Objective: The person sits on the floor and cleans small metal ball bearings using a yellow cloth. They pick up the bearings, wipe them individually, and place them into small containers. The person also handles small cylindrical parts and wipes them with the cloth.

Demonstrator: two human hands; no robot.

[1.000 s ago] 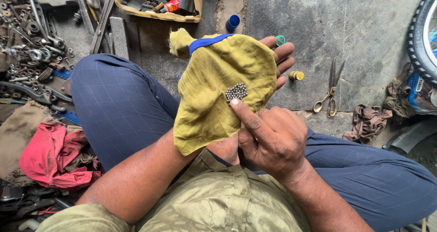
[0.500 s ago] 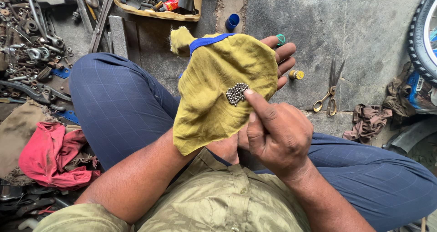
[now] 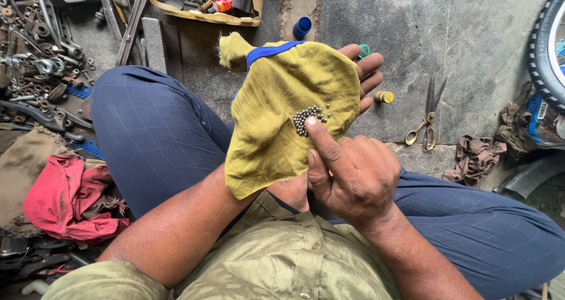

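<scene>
Landmark: the yellow cloth (image 3: 282, 117), spread over the left hand (image 3: 362, 73) above the lap.

Far left of the cloth: loose metal parts (image 3: 41, 64) lie on the floor, with a red rag (image 3: 65, 197) below them beside the knee. Above the cloth stands a tray (image 3: 203, 15) of oddments; a blue cap (image 3: 302, 26) lies just right of the tray.

On the cloth, right of its centre: a cluster of small steel balls (image 3: 307, 119), with two or three strays just beside it. The left hand lies flat and open beneath the cloth, fingers extended past its right edge; it cups the cloth and grips nothing.

Just below the balls: the right hand (image 3: 353, 176), loosely curled, forefinger extended with its tip touching the cluster's lower edge. It holds nothing.

Right of the cloth: a small yellow cap (image 3: 384, 96), then scissors (image 3: 425, 117) on the stone floor, well apart; a brown rag (image 3: 474, 161) and a tyre (image 3: 547, 47) are farther right.

Assessment: the balls appear to be being sorted or wiped. Advisable to keep the palm level or slightly hollowed, since the balls would roll off readily. Light fingertip pressure, working the strays inward, should suffice.
</scene>
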